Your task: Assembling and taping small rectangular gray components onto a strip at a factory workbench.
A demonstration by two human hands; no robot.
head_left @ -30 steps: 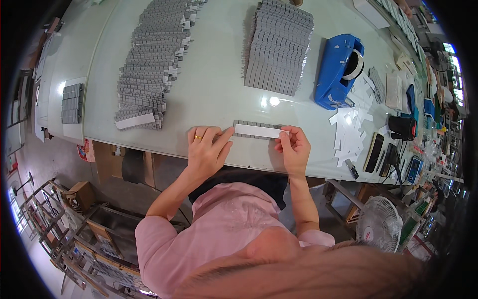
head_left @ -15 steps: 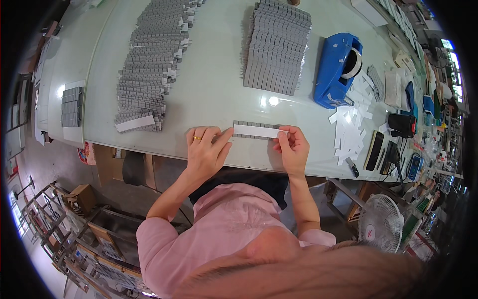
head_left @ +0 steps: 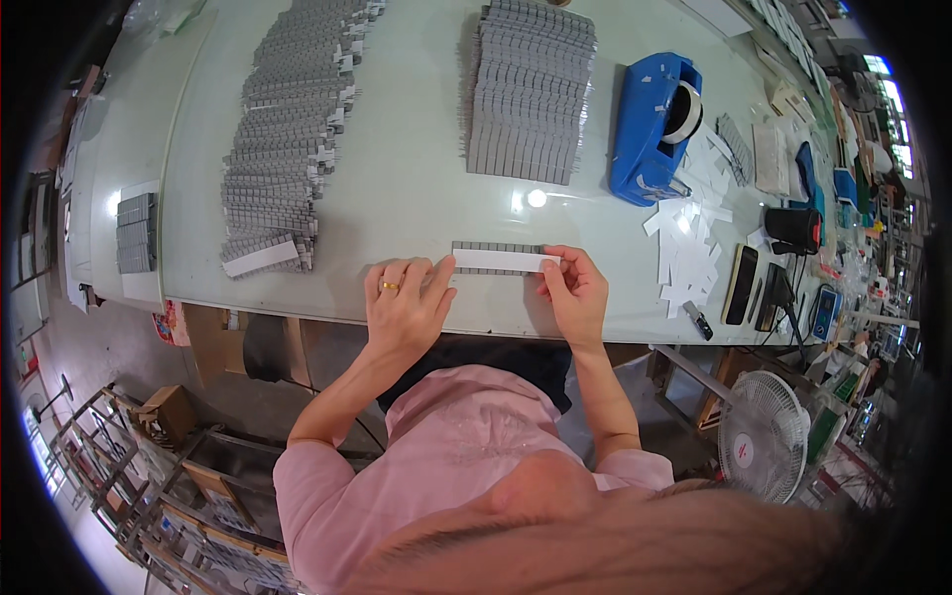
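Near the table's front edge, a white paper strip [head_left: 501, 262] lies along a grey segmented strip [head_left: 498, 245], whose grey edges show above and below it. My right hand [head_left: 578, 302] pinches the right end of the white strip between thumb and fingers. At the other end, my left hand [head_left: 402, 302] rests with its fingers apart, the index fingertip touching the strip's left end. A ring is on one of its fingers. To the left stretches a long overlapping row of grey segmented strips [head_left: 273, 159], with a white strip on the nearest one. Another grey stack [head_left: 526, 109] lies farther back.
Right of the stack stands a blue tape dispenser [head_left: 640, 129] with a white roll. Loose white paper strips [head_left: 684, 263] are scattered beside it, near a phone [head_left: 740, 286] and a black case [head_left: 791, 230]. A small grey stack [head_left: 136, 233] lies far left. A fan [head_left: 762, 436] stands below the table.
The whole view has shifted slightly, so the table's things appear a little farther left and up. Both hands keep their places at the strip's two ends.
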